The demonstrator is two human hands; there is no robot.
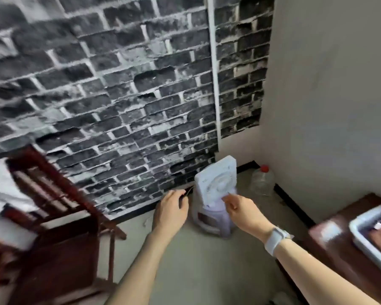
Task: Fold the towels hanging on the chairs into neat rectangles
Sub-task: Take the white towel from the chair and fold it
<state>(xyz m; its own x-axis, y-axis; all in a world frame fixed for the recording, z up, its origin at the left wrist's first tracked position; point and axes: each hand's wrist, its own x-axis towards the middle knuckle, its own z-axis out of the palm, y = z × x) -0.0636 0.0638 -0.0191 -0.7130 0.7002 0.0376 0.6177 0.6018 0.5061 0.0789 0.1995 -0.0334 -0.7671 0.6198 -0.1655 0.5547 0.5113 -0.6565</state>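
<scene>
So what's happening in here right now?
A person stands in a room corner with both arms stretched out. The left hand and right hand hang in the air, gripping nothing visible, in front of a white fan on a plastic stool. A white towel lies over the wooden chair on the left, untouched.

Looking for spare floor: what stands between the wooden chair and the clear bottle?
Head view: a white fan on a lilac stool stands between wooden chair and bottle.

Both arms outstretched; left hand [171,209] and right hand [240,209] loosely curled (blurred).
</scene>
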